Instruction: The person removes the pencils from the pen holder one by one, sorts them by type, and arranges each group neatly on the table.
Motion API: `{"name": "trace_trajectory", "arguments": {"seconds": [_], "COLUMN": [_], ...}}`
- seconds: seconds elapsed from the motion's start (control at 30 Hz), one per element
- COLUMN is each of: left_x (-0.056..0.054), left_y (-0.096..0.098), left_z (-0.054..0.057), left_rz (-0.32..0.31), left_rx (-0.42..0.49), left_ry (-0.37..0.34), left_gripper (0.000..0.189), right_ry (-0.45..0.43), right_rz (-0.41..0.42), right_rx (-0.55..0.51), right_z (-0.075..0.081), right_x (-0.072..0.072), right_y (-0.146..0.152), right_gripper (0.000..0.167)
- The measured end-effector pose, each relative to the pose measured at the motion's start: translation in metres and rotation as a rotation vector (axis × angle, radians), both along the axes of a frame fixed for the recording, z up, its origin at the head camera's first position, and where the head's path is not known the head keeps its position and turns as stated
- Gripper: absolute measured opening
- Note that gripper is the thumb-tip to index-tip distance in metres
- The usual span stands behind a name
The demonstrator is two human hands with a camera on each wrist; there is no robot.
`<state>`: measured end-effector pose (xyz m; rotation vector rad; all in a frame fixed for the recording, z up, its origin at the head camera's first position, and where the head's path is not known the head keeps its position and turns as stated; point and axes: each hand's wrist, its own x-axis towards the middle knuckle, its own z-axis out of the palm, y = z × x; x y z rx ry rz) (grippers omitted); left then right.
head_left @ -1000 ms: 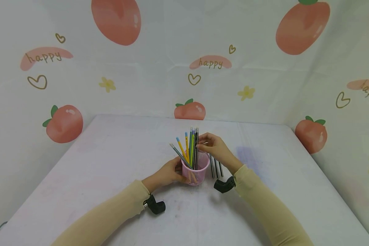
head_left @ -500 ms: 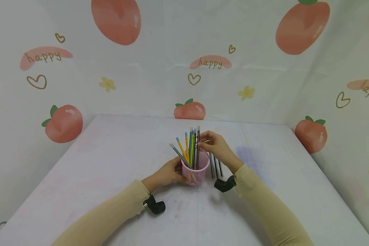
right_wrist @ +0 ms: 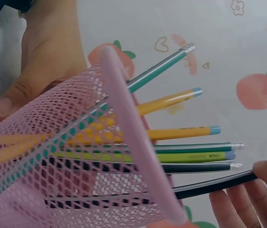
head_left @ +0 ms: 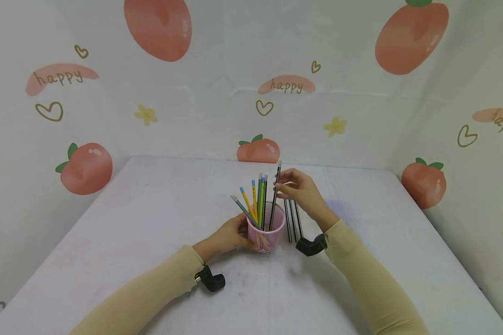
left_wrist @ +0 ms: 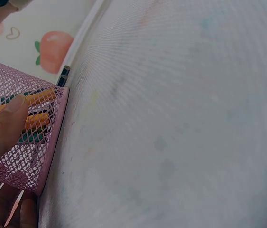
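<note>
A pink mesh pencil cup (head_left: 265, 239) stands upright on the table. My left hand (head_left: 229, 236) grips it from the left, its thumb (left_wrist: 7, 128) lying across the mesh. With thumb and fingers, my right hand (head_left: 299, 190) pinches a black striped pencil (head_left: 275, 190) near its upper end. That pencil's lower part is inside the cup, behind the mesh (right_wrist: 100, 202). Grey-green, yellow, lime and black pencils (right_wrist: 195, 156) also stand in the cup, leaning left or upright, eraser ends up.
Just right of the cup, several black striped pencils (head_left: 292, 223) lie side by side on the white table (head_left: 172, 195), partly below my right hand. A wall sheet printed with peaches (head_left: 257, 150) hangs behind. Black wrist cameras (head_left: 211, 280) are strapped to both wrists.
My right hand has moved up and slightly right, raising the pinched black pencil apart from the other pencils and tilting its top to the right. The left hand and cup have stayed put.
</note>
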<state>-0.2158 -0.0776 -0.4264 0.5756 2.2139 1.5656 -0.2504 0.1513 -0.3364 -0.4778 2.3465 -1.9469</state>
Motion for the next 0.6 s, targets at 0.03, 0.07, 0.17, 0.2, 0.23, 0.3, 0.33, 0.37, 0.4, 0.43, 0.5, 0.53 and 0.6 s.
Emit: {"name": "trace_trajectory", "arguments": {"seconds": [0.03,0.07,0.17,0.2,0.23,0.3,0.33,0.37,0.4,0.43,0.5,0.53,0.6], "left_x": [0.000,0.000,0.000,0.000,0.000,0.000,0.000,0.000,0.000,0.000,0.000,0.000,-0.001], "left_y": [0.000,0.000,0.000,0.000,0.000,0.000,0.000,0.000,0.000,0.000,-0.001,-0.001,-0.001], "left_z": [0.000,0.000,0.000,0.000,0.000,0.000,0.000,0.000,0.000,0.000,0.000,0.000,-0.001], "left_rz": [0.000,-0.001,-0.003,-0.003,-0.004,-0.005,-0.005,-0.005,-0.005,-0.007,-0.008,-0.008,-0.008], "left_rx": [-0.001,0.000,0.000,-0.003,-0.003,-0.007,-0.008,-0.009,-0.009,-0.007,-0.006,-0.004,-0.005], "left_ry": [0.002,0.003,0.004,0.005,0.006,0.006,0.008,0.009,0.010,0.011,0.011,0.010,0.007], "left_gripper": [0.074,0.074,0.074,0.074,0.074,0.074,0.074,0.074,0.074,0.074,0.074,0.074,0.075], "right_ry": [0.003,0.006,0.015,0.017,0.019,0.024,0.026,0.027,0.029,0.032,0.039,0.043,0.051], "right_rz": [-0.003,-0.006,-0.012,-0.013,-0.012,-0.013,-0.012,-0.015,-0.018,-0.020,-0.028,-0.031,-0.039], "right_rx": [0.003,0.001,-0.019,-0.033,-0.047,-0.078,-0.095,-0.108,-0.118,-0.128,-0.148,-0.158,-0.190], "right_z": [0.001,0.003,0.008,0.009,0.011,0.014,0.015,0.016,0.018,0.019,0.022,0.023,0.026], "right_x": [0.000,0.000,0.000,0.000,0.000,0.000,0.000,0.001,0.001,0.002,0.002,0.003,0.003], "right_y": [0.001,0.002,0.005,0.006,0.007,0.009,0.010,0.011,0.011,0.012,0.014,0.015,0.017], "right_gripper": [0.029,0.029,0.031,0.031,0.032,0.032,0.032,0.031,0.030,0.029,0.026,0.024,0.021]}}
